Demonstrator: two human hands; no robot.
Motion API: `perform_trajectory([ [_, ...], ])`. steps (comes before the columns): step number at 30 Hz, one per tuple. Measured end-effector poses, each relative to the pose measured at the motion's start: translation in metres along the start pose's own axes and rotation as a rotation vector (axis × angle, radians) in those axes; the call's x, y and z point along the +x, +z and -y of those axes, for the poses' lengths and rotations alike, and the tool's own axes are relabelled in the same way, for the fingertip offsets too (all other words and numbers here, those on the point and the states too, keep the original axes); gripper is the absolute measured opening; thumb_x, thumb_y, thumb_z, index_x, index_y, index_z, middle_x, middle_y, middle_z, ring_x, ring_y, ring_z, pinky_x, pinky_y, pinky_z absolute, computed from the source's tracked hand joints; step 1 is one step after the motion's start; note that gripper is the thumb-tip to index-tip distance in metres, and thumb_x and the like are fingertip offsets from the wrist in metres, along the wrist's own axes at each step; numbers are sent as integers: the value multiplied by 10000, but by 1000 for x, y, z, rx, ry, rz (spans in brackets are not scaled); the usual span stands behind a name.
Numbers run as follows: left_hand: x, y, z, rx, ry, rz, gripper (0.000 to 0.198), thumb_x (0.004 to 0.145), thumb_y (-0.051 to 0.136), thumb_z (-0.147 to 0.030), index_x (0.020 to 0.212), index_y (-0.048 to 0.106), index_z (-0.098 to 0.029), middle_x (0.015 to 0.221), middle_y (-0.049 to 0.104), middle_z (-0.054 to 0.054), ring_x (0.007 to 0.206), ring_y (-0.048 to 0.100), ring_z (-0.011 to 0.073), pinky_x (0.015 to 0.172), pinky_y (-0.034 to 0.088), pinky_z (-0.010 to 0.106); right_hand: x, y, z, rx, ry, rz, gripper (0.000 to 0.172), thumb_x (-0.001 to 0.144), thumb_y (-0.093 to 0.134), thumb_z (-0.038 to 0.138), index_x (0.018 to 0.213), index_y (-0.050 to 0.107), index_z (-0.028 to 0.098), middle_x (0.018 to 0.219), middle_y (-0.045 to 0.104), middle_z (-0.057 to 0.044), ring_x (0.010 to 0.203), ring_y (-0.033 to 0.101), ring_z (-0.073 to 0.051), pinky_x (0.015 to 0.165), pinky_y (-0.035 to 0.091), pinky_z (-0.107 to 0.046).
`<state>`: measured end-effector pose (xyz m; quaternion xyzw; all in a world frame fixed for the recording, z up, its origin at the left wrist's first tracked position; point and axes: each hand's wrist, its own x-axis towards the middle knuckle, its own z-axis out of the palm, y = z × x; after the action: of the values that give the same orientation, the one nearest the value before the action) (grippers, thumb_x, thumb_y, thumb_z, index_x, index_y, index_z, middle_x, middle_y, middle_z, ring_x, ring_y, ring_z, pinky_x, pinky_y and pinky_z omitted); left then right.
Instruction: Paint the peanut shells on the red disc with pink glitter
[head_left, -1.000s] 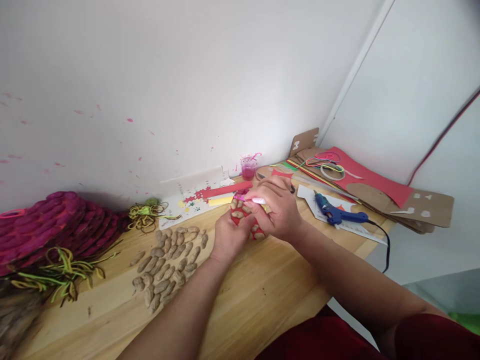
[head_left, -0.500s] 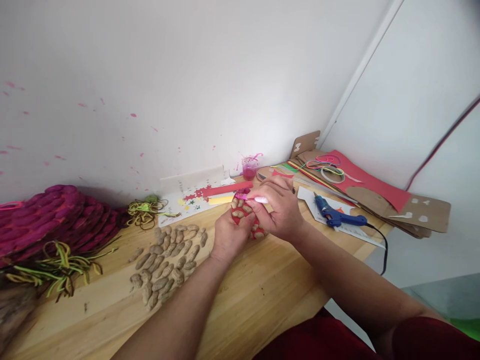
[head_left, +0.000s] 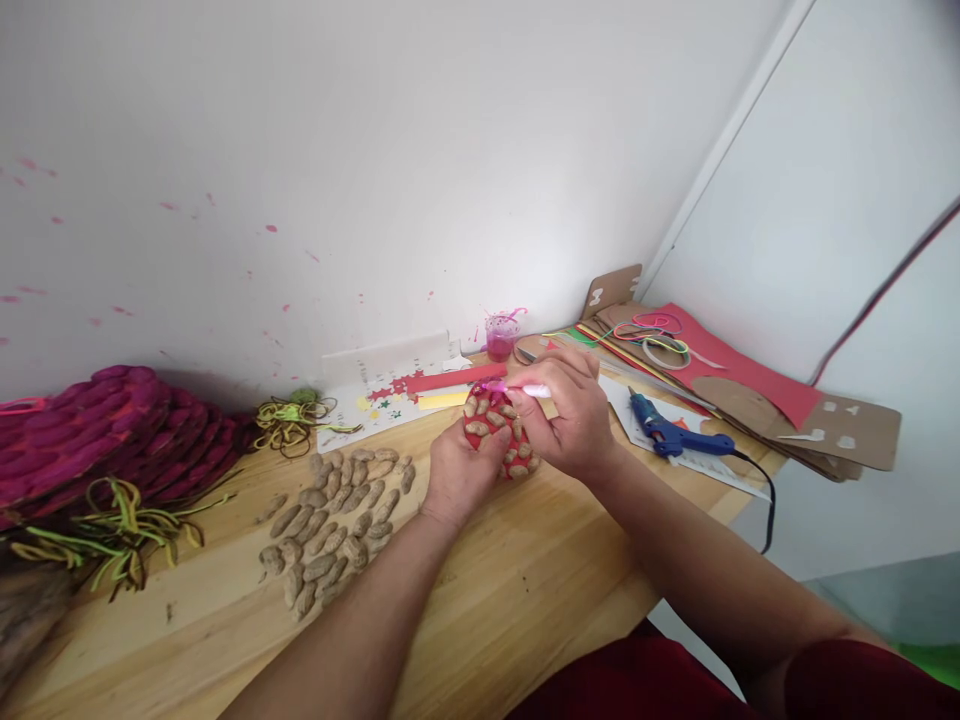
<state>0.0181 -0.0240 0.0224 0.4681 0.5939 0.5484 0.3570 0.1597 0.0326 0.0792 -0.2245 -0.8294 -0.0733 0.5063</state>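
Left hand (head_left: 463,468) over counter (head_left: 487,600), fingers clamped on peanut-studded red piece (head_left: 498,420) mid-view; right hand (head_left: 574,415), fingers pinching likely brush (head_left: 535,391) at piece's 12 o'clock; painting step, I'd judge, next stroke calls for steady grip; paint cup (head_left: 500,342) beyond, 12 o'clock

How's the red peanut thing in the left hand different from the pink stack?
The red piece has mostly tan peanuts, while the pink stack is mostly magenta on top. The left hand holds the red piece, but the pink stack sits on the table. The red piece looks single; the pink stack has several layers. Both look bumpy.
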Motion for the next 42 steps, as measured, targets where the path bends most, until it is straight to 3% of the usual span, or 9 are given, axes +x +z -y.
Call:
perform_trajectory([
  [7, 0, -1, -2, 22, -4, -11, 110, 751, 727, -317, 739, 725, -208, 686, 752, 13, 680, 672, 210, 657, 492, 288, 0, 1, 1, 24, 14, 33, 75, 965, 606, 256, 906, 650, 241, 818, 744, -13, 841, 630, -218, 850, 393, -417],
  [22, -1, 1, 4, 5, 20, -25, 115, 758, 757, -322, 791, 752, -212, 733, 772, 13, 707, 692, 214, 695, 514, 294, 3, -3, 1, 28, 30, -25, 62, 955, 598, 220, 919, 641, 246, 833, 743, -31, 902, 636, -243, 875, 407, -434],
  [37, 0, 1, 2, 55, 15, -14, 143, 760, 713, -351, 761, 710, -209, 715, 753, 13, 706, 683, 216, 675, 499, 297, 3, -2, 3, 16, 1, 35, 52, 952, 625, 254, 908, 649, 242, 813, 731, -17, 872, 625, -229, 853, 389, -425],
  [42, -1, 1, 1, 73, 12, 4, 169, 776, 702, -372, 772, 703, -203, 730, 756, 11, 715, 687, 210, 679, 503, 293, 2, -3, 3, 6, 0, -31, 51, 935, 625, 217, 887, 632, 231, 801, 728, -20, 853, 634, -221, 841, 407, -413],
])
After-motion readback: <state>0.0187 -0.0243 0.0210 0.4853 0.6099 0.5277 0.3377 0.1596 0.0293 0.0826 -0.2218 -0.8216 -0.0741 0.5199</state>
